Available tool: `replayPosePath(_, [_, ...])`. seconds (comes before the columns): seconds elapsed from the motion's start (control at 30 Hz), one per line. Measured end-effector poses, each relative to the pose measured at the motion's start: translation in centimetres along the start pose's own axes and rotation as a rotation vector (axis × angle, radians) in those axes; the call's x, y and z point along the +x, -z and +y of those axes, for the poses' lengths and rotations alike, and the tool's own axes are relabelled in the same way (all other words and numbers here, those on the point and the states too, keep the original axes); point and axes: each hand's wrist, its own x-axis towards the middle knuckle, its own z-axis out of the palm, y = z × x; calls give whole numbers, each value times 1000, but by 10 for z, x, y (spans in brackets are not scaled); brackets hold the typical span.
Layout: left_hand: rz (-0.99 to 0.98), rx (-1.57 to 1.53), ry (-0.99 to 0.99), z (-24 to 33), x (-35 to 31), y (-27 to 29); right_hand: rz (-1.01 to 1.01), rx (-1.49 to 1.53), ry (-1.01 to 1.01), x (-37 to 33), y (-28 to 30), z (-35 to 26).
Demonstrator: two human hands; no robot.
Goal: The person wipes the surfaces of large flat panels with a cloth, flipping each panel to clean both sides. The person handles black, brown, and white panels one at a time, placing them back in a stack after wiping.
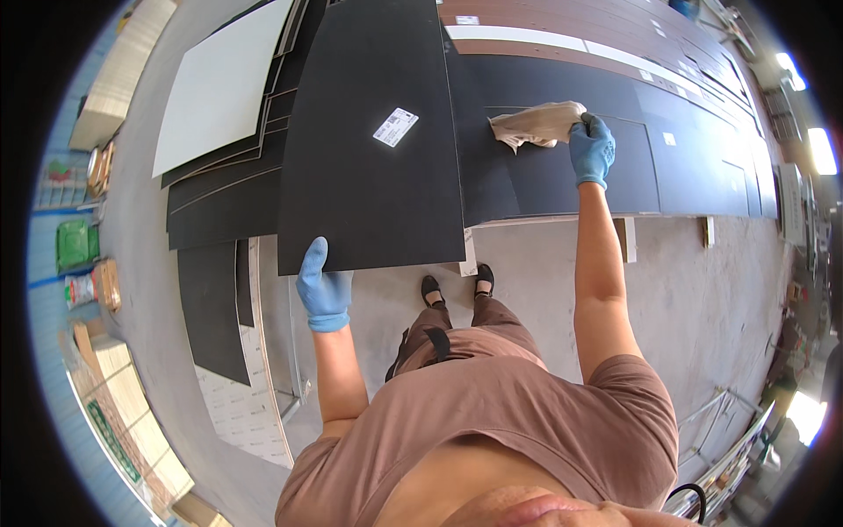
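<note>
A large black panel [369,193] with a white label [396,127] lies in front of me. My left hand [323,285], in a blue glove, grips its near left corner; the thumb rests on top and the other fingers are hidden beneath. To the right, my right hand [592,151], gloved in blue too, is closed on one end of a beige cloth [537,124]. The cloth stretches leftward, its loose end hanging over dark panels [562,184] that lie side by side there.
Beyond the dark panels lie brown boards [544,16]. At the left, a white panel [215,97] tops a stack of black sheets [224,206]. A green bin [77,244] and boxes line the far left wall. A metal frame [716,422] stands at the lower right.
</note>
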Motion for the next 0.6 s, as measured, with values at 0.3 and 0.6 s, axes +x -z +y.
replayPosePath(0.3, [-193, 142, 81, -39, 3, -54, -587, 1025, -405, -58, 57, -54])
replayPosePath(0.6, [-216, 445, 335, -145, -11, -107, -451, 1402, -555, -5, 189, -54])
